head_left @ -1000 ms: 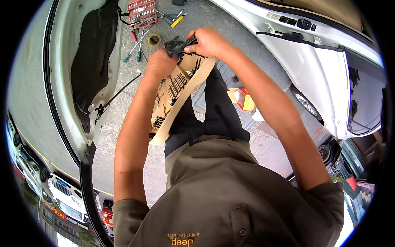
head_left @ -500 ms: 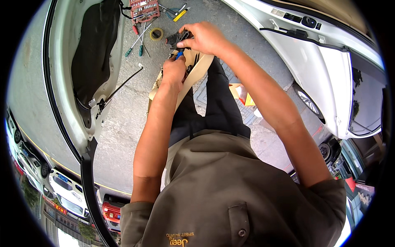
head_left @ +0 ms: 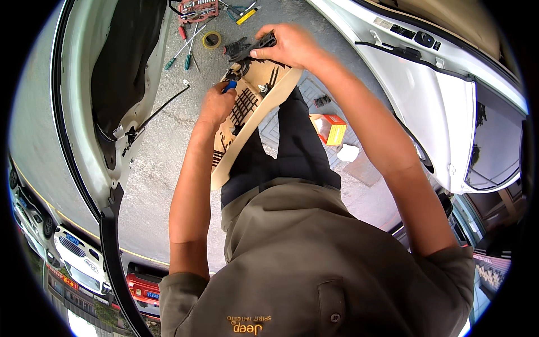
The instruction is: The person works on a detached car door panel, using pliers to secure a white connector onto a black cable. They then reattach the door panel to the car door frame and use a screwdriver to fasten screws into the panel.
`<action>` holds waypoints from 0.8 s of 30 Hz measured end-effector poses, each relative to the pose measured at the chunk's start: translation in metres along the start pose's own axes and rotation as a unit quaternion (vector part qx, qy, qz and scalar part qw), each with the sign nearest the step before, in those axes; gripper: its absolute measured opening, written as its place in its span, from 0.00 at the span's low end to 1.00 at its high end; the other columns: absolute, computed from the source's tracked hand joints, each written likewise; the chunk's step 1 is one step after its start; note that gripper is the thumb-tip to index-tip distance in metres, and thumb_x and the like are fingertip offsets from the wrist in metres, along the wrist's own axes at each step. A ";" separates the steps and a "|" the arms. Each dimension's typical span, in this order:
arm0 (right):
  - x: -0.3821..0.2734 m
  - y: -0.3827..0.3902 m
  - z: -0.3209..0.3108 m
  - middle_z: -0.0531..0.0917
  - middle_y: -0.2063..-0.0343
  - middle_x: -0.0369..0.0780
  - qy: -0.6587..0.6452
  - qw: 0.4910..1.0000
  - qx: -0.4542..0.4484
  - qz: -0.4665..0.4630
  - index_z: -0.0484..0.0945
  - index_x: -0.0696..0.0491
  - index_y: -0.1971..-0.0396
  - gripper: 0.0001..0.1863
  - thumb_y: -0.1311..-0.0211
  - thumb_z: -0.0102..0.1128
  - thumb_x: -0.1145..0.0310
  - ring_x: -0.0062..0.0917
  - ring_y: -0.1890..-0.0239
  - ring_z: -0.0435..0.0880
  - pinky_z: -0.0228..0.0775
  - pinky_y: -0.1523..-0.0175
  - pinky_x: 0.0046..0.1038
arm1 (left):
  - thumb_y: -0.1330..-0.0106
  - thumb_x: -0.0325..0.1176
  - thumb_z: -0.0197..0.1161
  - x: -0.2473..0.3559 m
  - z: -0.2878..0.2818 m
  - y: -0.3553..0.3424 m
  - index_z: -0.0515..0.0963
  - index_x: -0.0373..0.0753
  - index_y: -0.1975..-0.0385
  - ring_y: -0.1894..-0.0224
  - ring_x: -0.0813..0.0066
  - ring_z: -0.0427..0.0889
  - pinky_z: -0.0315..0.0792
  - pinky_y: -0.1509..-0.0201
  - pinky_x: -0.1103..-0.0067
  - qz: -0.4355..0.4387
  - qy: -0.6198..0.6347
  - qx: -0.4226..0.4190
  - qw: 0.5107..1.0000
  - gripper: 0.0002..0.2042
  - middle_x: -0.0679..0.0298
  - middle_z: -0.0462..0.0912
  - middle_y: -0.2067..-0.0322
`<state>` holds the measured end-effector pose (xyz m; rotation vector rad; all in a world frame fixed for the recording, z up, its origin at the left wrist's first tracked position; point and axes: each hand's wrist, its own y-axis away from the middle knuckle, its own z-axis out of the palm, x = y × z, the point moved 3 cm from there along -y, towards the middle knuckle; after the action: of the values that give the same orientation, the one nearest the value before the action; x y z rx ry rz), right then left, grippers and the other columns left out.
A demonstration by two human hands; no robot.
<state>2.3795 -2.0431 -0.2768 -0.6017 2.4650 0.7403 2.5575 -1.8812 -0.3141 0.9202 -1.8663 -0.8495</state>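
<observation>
My right hand is closed on a dark plastic part, held above the far end of a beige trim panel. Nearer to me on the left, my left hand is closed round a blue-handled tool, whose working end I cannot make out. The panel slants across the front of my legs with its ribbed inner face up. Dark ribs, black fittings and a small pale plug show on that face. Part of its left edge is hidden behind my left hand and forearm.
A white car door stands at the left, another white door at the right. On the ground ahead lie a red socket set, screwdrivers, a tape roll and a yellow cutter. An orange box sits at right.
My left hand has drawn back toward the left with the blue-handled tool, away from the dark part. My right hand has shifted slightly right with that part. More of the panel's inner face shows.
</observation>
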 end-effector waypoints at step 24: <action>-0.019 -0.005 -0.004 0.87 0.72 0.41 0.030 0.999 0.004 0.026 0.86 0.45 0.56 0.29 0.52 0.72 0.40 0.36 0.64 0.88 0.78 0.58 0.36 | 0.41 0.43 0.63 -0.002 -0.004 -0.110 0.86 0.36 0.57 0.66 0.56 0.87 0.78 0.65 0.69 0.002 -0.020 -0.042 0.999 0.19 0.53 0.87 0.67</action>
<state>2.3957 -2.0442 -0.2649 -0.5677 2.5464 0.7411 2.5897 -1.9352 -0.4048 0.8533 -1.8518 -0.9418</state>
